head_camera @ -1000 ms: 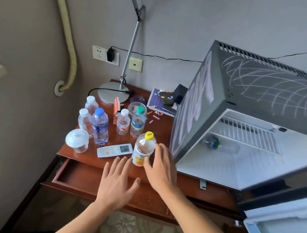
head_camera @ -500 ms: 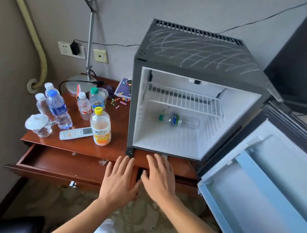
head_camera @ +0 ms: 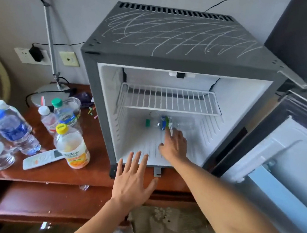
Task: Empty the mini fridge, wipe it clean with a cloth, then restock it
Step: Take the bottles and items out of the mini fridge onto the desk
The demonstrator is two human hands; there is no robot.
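While the mini fridge stands open on the worktop, one bottle lies on its floor. The right hand reaches in, fingers straight, maybe touching the bottle. The left hand is spread flat by the front edge.

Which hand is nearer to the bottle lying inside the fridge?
Right. The right hand reaches inside, fingertips at the bottle; the left hand hovers outside the fridge's front edge.
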